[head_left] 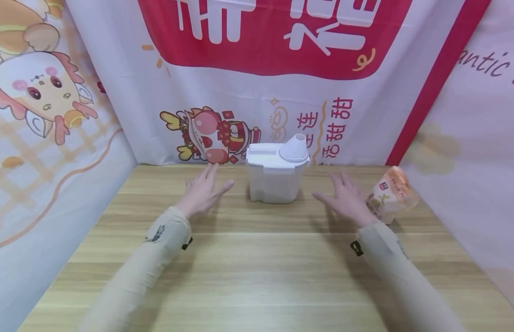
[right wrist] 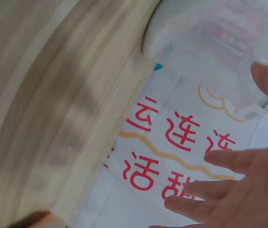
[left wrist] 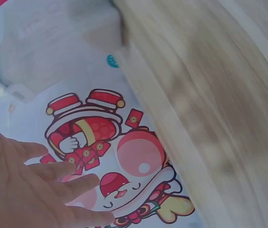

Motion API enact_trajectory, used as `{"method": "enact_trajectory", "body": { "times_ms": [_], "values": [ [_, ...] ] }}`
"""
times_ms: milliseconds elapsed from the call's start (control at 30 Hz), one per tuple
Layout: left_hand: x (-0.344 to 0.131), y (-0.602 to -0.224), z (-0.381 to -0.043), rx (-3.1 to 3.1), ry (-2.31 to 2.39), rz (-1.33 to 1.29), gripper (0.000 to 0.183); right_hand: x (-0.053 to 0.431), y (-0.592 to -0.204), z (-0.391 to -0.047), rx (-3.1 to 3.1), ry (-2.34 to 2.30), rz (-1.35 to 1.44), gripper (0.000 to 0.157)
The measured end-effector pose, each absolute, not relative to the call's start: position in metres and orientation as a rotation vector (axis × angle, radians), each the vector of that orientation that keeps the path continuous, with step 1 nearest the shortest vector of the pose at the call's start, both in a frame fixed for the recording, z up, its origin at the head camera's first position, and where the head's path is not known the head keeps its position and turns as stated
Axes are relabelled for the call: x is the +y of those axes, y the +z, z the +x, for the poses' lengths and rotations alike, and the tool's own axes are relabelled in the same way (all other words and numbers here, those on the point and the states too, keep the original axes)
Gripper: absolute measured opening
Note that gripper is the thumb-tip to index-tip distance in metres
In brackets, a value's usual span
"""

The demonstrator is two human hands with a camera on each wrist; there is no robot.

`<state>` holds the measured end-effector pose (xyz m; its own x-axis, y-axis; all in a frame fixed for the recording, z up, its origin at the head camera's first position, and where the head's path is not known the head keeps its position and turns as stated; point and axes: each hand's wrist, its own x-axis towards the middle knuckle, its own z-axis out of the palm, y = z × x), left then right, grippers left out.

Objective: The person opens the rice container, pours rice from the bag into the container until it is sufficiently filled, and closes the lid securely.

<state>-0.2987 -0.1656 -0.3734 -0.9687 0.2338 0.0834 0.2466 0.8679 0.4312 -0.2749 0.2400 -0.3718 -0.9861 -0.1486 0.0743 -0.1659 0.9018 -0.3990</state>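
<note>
A translucent plastic container [head_left: 274, 184] with a white lid and a cone-shaped cap stands upright near the back of the table. My left hand [head_left: 201, 192] is spread to its left, apart from it, with fingers extended. On the other side my right hand [head_left: 344, 199] is likewise spread and touches nothing I can make out. The left wrist view has the left palm [left wrist: 24, 190] with the blurred container [left wrist: 53, 42] beyond it. Seen from the right wrist, the right hand [right wrist: 248, 185] has its thumb in front of the container [right wrist: 219, 52].
An orange and white printed pouch [head_left: 391, 193] stands at the right, just beyond my right hand. The wooden table [head_left: 257, 276] meets a printed cloth [head_left: 224, 101] at the back, and more printed cloth hangs on both sides.
</note>
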Motion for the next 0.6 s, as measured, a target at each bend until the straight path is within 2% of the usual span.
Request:
{"method": "enact_trajectory", "body": {
  "times_ms": [133, 333, 600],
  "values": [
    [-0.164, -0.375, -0.298, -2.949, -0.845, -0.419, 0.095, 0.236, -0.372, -0.276, -2.938, 0.784, 0.231, 0.094],
    [-0.154, -0.378, -0.295, -2.819, -1.174, -0.419, 0.087, 0.225, -0.371, -0.277, -2.728, 1.084, 0.181, 0.077],
    [-0.14, -0.374, -0.299, -2.646, -1.42, -0.384, 0.074, 0.201, -0.365, -0.275, -2.54, 1.51, -0.005, 0.061]
  ]
}}
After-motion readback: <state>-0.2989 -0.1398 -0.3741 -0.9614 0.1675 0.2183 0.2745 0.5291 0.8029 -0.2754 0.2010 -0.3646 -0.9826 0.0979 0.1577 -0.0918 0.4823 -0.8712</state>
